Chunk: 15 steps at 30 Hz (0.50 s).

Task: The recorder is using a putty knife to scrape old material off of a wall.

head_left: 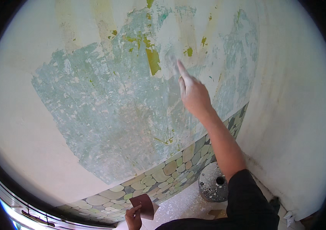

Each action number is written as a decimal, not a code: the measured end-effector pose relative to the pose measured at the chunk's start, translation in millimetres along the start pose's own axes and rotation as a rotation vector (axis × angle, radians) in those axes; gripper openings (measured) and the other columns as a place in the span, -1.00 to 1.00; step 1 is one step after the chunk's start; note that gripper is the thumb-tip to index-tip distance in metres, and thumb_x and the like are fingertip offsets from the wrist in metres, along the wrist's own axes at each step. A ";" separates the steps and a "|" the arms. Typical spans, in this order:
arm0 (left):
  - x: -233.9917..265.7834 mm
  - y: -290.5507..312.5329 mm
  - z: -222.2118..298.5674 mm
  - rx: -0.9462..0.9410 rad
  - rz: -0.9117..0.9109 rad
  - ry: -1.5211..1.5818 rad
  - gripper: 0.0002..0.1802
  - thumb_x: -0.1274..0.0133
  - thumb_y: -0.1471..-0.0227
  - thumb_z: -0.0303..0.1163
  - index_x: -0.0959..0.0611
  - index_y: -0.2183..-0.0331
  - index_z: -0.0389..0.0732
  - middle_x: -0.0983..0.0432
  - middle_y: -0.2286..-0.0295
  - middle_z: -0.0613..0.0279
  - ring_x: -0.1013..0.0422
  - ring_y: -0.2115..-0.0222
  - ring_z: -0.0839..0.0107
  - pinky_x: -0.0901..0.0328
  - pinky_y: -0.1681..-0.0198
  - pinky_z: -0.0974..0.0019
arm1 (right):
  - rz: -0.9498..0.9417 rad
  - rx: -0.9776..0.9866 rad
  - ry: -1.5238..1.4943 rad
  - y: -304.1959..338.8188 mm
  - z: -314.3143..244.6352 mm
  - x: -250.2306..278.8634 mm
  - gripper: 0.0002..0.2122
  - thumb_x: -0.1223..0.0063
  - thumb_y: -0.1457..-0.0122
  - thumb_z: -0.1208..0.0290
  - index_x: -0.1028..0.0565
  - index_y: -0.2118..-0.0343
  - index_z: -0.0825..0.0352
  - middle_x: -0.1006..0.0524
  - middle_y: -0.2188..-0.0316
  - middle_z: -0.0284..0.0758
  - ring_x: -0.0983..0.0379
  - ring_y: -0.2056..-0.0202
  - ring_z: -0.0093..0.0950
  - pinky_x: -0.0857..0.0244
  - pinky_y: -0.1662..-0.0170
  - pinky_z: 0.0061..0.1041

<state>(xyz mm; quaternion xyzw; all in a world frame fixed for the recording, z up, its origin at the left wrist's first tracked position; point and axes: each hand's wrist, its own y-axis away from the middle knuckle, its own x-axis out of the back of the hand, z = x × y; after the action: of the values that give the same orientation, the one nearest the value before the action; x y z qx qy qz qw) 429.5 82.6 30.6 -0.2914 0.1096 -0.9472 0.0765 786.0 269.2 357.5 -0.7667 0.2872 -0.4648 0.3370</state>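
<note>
The left hand point(133, 218), low in the view, pinches a dark red-brown sheet of sandpaper point(146, 205) between thumb and fingers, in front of the lower wall. The right hand point(196, 96) reaches up to the patchy wall point(101, 103), index finger extended beside a yellow-green paint patch point(153, 62); a blur at its fingertip hides whether it grips anything. Around it, blue-green areas show through white coating. Below runs a stone-patterned band point(169, 168). A white-spattered, round grey object point(210, 187) with a dark hole stands on the floor point(180, 203).
</note>
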 end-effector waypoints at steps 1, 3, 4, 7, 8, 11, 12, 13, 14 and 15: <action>-2.1 0.0 -1.5 -0.005 -0.002 0.001 -0.80 -0.09 0.10 -0.51 -0.69 0.33 -0.19 -0.59 0.46 0.13 -0.42 0.48 0.38 -0.26 0.39 0.37 | 0.088 0.008 -0.015 -9.8 1.1 4.5 -0.50 0.19 -0.21 0.39 -0.09 -0.24 0.10 -0.49 0.40 0.00 -0.44 0.39 -0.04 -0.31 0.28 -0.15; -7.0 2.2 -8.4 -0.038 0.002 -0.001 -0.80 -0.09 0.10 -0.52 -0.69 0.33 -0.18 -0.59 0.45 0.13 -0.42 0.49 0.38 -0.27 0.39 0.37 | 0.181 0.014 -0.025 -23.2 4.4 8.2 -0.50 0.19 -0.21 0.39 -0.09 -0.24 0.10 -0.49 0.39 0.00 -0.44 0.38 -0.03 -0.31 0.28 -0.15; -7.5 3.9 -8.9 -0.040 0.003 -0.002 -0.80 -0.09 0.10 -0.52 -0.69 0.33 -0.18 -0.59 0.45 0.13 -0.42 0.49 0.38 -0.27 0.39 0.37 | 0.167 -0.007 -0.011 -28.9 5.4 3.6 -0.50 0.20 -0.21 0.40 -0.08 -0.24 0.10 -0.49 0.39 0.00 -0.44 0.38 -0.04 -0.31 0.28 -0.15; -7.6 8.4 -14.7 -0.031 0.016 0.019 -0.81 -0.08 0.08 -0.51 -0.69 0.34 -0.17 -0.59 0.45 0.15 -0.43 0.47 0.38 -0.28 0.36 0.36 | 0.115 -0.037 -0.009 -16.5 -1.9 -12.2 -0.49 0.20 -0.21 0.40 -0.06 -0.25 0.10 -0.49 0.40 0.00 -0.44 0.38 -0.04 -0.31 0.29 -0.15; -9.1 9.9 -19.8 -0.028 0.014 0.056 -0.82 -0.08 0.06 -0.50 -0.69 0.34 -0.17 -0.59 0.45 0.16 -0.44 0.45 0.39 -0.29 0.34 0.36 | 0.076 -0.050 -0.011 -5.3 -5.1 -14.7 -0.48 0.20 -0.21 0.40 -0.04 -0.25 0.10 -0.49 0.41 0.01 -0.45 0.39 -0.04 -0.31 0.30 -0.15; -10.4 6.0 -17.6 -0.009 -0.021 0.067 -0.83 -0.07 0.04 -0.49 -0.69 0.34 -0.19 -0.59 0.45 0.16 -0.45 0.42 0.39 -0.29 0.33 0.36 | -0.026 -0.039 -0.045 18.0 -1.0 -22.1 -0.47 0.19 -0.21 0.40 -0.02 -0.26 0.09 -0.49 0.41 0.01 -0.45 0.41 -0.04 -0.32 0.31 -0.17; -10.3 4.6 -15.3 0.008 -0.044 0.038 -0.84 -0.07 0.03 -0.48 -0.69 0.34 -0.19 -0.59 0.45 0.16 -0.46 0.41 0.40 -0.29 0.32 0.36 | -0.008 0.028 0.011 20.4 2.4 -19.5 -0.46 0.19 -0.21 0.38 -0.01 -0.26 0.15 -0.49 0.50 -0.08 -0.47 0.48 -0.13 -0.37 0.39 -0.25; -11.0 3.1 -17.7 0.006 -0.045 0.037 -0.84 -0.07 0.03 -0.48 -0.69 0.34 -0.19 -0.59 0.45 0.16 -0.46 0.41 0.40 -0.29 0.32 0.36 | -0.006 0.026 0.011 18.8 3.6 -15.6 -0.46 0.19 -0.21 0.38 -0.01 -0.26 0.15 -0.49 0.50 -0.08 -0.47 0.48 -0.13 -0.37 0.39 -0.25; -12.9 0.6 -22.1 -0.046 -0.025 0.061 -0.83 -0.07 0.04 -0.48 -0.69 0.34 -0.21 -0.59 0.45 0.15 -0.46 0.41 0.40 -0.29 0.33 0.36 | -0.034 0.016 -0.013 14.3 4.3 -10.5 -0.46 0.19 -0.21 0.38 -0.03 -0.25 0.14 -0.49 0.49 -0.07 -0.47 0.48 -0.12 -0.36 0.38 -0.23; -13.3 -0.6 -24.8 -0.096 -0.004 0.085 -0.83 -0.07 0.05 -0.49 -0.69 0.34 -0.22 -0.59 0.45 0.13 -0.46 0.41 0.40 -0.29 0.35 0.36 | -0.062 0.008 -0.038 10.3 4.8 -7.4 -0.47 0.19 -0.20 0.37 -0.04 -0.25 0.13 -0.49 0.48 -0.05 -0.46 0.47 -0.10 -0.35 0.37 -0.21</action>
<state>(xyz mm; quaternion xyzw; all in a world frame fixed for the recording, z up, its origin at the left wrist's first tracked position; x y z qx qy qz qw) 426.3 90.0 3.6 -0.2546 0.1576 -0.9525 0.0559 786.0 269.7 343.9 -0.7828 0.2548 -0.4615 0.3307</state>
